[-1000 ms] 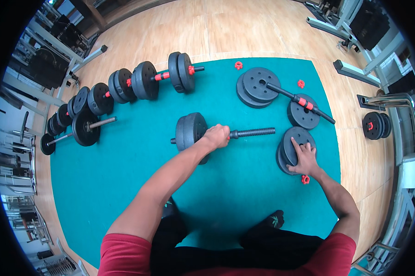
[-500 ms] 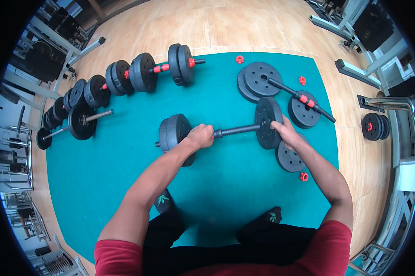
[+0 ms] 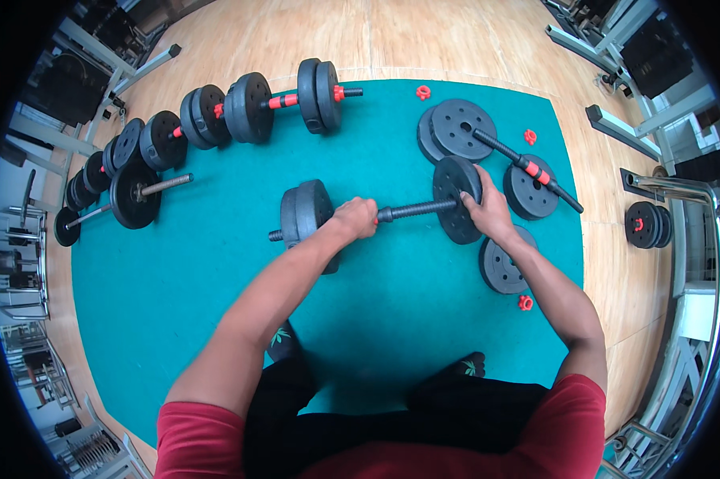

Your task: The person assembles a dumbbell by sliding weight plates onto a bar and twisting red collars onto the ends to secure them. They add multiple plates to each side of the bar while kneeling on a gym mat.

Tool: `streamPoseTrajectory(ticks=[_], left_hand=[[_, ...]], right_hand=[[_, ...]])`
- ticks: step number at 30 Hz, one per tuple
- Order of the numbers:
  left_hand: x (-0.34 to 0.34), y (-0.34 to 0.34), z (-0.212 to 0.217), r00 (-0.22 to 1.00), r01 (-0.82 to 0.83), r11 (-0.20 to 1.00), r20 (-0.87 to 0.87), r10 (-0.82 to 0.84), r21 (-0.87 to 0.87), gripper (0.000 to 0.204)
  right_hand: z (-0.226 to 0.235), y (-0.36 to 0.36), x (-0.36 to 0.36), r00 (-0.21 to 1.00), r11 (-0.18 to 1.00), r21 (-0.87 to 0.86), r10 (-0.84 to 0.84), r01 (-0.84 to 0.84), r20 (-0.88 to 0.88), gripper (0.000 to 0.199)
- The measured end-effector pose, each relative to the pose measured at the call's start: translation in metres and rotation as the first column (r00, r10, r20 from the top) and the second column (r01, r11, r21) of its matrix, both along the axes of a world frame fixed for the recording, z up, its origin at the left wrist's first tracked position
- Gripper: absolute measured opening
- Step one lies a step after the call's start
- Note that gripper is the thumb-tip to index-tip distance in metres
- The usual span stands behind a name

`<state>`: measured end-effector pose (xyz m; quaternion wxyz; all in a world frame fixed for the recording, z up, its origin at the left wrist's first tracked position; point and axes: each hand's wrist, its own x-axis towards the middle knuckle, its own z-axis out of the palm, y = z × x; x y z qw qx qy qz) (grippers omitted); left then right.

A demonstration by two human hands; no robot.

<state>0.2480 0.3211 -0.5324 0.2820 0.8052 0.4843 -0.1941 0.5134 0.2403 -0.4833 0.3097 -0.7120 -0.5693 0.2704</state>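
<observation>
My left hand (image 3: 356, 219) is closed round the middle of a dumbbell bar (image 3: 416, 211), just right of two dark grey weight plates (image 3: 301, 214) on its left end. At the bar's right end, my right hand (image 3: 488, 209) grips a single weight plate (image 3: 454, 199) by its right side, thumb near the hub and fingers over the edge. The threaded bar meets the plate's face at the centre; how far it goes through is hidden. Below my right wrist lies another plate (image 3: 501, 267), with a red star-shaped collar nut (image 3: 525, 302) close by.
A spare bar with a red grip (image 3: 533, 169) rests across flat plates (image 3: 464, 128) at the right. Loose red nuts (image 3: 424, 93) lie on the green mat (image 3: 176, 319). Assembled dumbbells (image 3: 248, 108) and a thin metal bar with plates (image 3: 164, 184) line the left. Gym machines (image 3: 631, 136) stand around.
The plate in my right hand has come a little closer to my left hand and tilted. My right fingers now reach higher on its rim. My left hand keeps its grip.
</observation>
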Motion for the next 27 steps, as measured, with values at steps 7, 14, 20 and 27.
streamPoseTrajectory(ticks=[7, 14, 20, 27], left_hand=[[0.005, 0.001, -0.008, 0.999, 0.042, 0.999, 0.021, -0.041, -0.018, 0.020], [0.008, -0.005, -0.003, 0.999, 0.043, 0.999, -0.013, -0.044, -0.011, 0.021], [0.005, -0.003, -0.006, 0.999, 0.037, 0.999, 0.014, -0.037, 0.032, 0.022], [0.005, 0.002, -0.008, 0.999, 0.040, 0.998, 0.005, -0.040, 0.044, 0.023]], right_hand=[[0.006, -0.013, -0.012, 0.997, 0.999, -0.025, -0.018, 0.019, 0.074, 0.060], [0.010, -0.015, -0.064, 0.999, 0.999, -0.042, 0.026, -0.024, 0.037, 0.056], [0.005, -0.002, -0.098, 0.992, 0.987, 0.101, 0.127, -0.125, -0.012, 0.047], [0.001, 0.001, -0.107, 0.968, 0.991, 0.104, 0.111, -0.089, -0.227, 0.039]])
